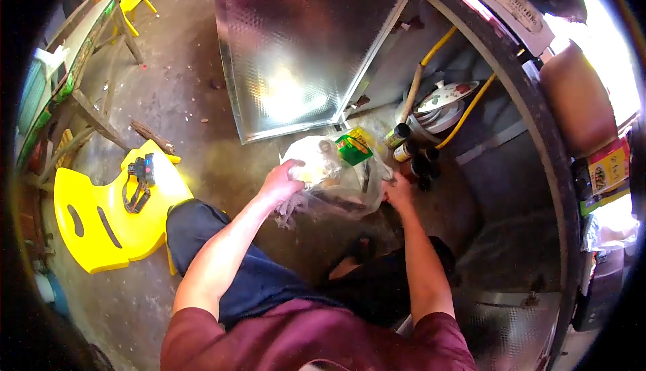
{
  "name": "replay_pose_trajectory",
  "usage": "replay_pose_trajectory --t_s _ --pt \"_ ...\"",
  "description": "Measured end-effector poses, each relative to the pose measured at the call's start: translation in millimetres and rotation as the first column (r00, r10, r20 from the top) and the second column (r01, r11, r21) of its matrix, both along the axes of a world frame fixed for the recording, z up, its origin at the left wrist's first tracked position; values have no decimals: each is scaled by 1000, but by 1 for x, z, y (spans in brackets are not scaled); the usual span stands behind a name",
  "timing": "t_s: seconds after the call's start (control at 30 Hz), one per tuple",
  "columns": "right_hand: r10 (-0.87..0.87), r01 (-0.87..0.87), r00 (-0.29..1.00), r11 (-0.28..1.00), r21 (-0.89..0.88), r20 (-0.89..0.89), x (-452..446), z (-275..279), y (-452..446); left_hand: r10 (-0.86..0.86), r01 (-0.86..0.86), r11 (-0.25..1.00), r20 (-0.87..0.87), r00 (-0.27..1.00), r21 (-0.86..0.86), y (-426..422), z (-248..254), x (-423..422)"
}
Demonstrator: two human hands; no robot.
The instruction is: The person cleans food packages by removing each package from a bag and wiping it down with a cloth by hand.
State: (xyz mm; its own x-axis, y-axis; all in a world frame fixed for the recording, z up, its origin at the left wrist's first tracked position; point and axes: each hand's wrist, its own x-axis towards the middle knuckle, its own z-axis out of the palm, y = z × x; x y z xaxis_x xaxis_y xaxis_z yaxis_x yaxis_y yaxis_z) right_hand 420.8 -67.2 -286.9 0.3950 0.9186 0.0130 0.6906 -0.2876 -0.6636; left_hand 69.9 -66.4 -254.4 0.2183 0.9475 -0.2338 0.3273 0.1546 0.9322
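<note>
Between my two hands hangs a clear plastic bag (369, 195), its mouth spread wide. My left hand (282, 181) is closed on the left side of the bag, where pale crumpled plastic bunches up. On the opposite rim, the fingers of my right hand (398, 191) pinch the bag's edge. A green and yellow packet (354, 145) shows at the far side of the bag's mouth. Glare and folds hide most of what lies inside.
An open metal cabinet door (289, 55) stands ahead. Several dark-capped bottles (402, 150) and stacked dishes (441, 112) sit inside the cabinet, beside a yellow hose (437, 47). On my left is a yellow chair (87, 199) with a strapped headlamp (142, 169) on it.
</note>
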Motion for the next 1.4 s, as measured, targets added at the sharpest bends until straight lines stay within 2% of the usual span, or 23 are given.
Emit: replay_pose_trajectory --t_s 0.03,0.1,0.13,0.17,0.23,0.33,0.37,0.43,0.5,0.53,0.67,0.7,0.77,0.83,0.87,0.93,1.03,1.1,1.2,1.23,1.3,1.37,1.4 --pt "-40 11 977 990 -139 -207 8 4 2 -15 16 1000 -61 998 20 1 -1 -3" --pt "63 74 887 958 278 -457 21 21 11 134 -119 981 -90 987 150 11 -3 -11" --pt "63 109 863 946 307 -501 17 59 10 203 -178 960 -98 974 215 18 -1 -13" --pt "59 158 864 911 380 -500 30 66 16 205 -201 976 -46 978 83 19 25 -17" --pt "50 205 846 889 410 -531 29 100 14 232 -235 970 51 971 63 26 42 -22" --pt "226 314 527 844 435 -819 9 123 1 342 -323 910 -30 939 261 32 13 -28" --pt "214 218 528 901 375 -822 8 116 -1 391 -342 877 -88 916 337 30 4 -28" --pt "196 14 533 971 240 -823 9 86 -1 357 -324 910 -93 929 260 17 10 -24" --pt "311 -280 764 949 144 -565 4 54 0 334 -325 914 6 943 244 23 -3 -23" --pt "370 -345 877 929 136 -307 -22 66 -13 316 -309 922 10 949 233 21 3 -23" --pt "520 -478 802 854 -205 293 -13 56 -7 213 -219 968 57 975 124 13 32 -27" --pt "432 -433 871 900 -53 232 -3 56 0 185 -191 978 78 980 83 12 36 -30" --pt "270 -275 961 934 228 54 14 62 15 138 -125 984 -94 986 131 16 42 -43" --pt "125 -74 990 862 502 -69 27 74 31 144 -90 974 -267 953 206 18 70 -52" --pt "167 48 920 849 526 -354 28 80 36 215 -110 947 -340 916 301 19 79 -52" --pt "254 284 549 840 463 -797 20 105 36 254 -105 924 -385 887 367 24 88 -44" --pt "297 46 639 906 421 -709 -6 110 33 194 -9 906 -396 898 423 26 89 -20" --pt "442 -271 633 896 353 -636 -51 138 17 94 99 896 -403 911 433 29 95 6" --pt "733 -719 626 675 166 -266 -111 130 17 20 159 868 -352 936 471 34 105 45" --pt "736 -733 627 668 126 -257 -114 121 20 46 176 876 -443 896 448 30 120 54" --pt "698 -706 655 702 94 -291 -112 103 31 -34 226 864 -397 917 449 39 109 48" --pt "621 -633 672 764 122 -403 -98 101 41 2 128 905 -303 953 406 41 112 30" --pt "583 -595 660 791 143 -474 -89 106 42 21 167 890 -405 914 424 36 123 20"
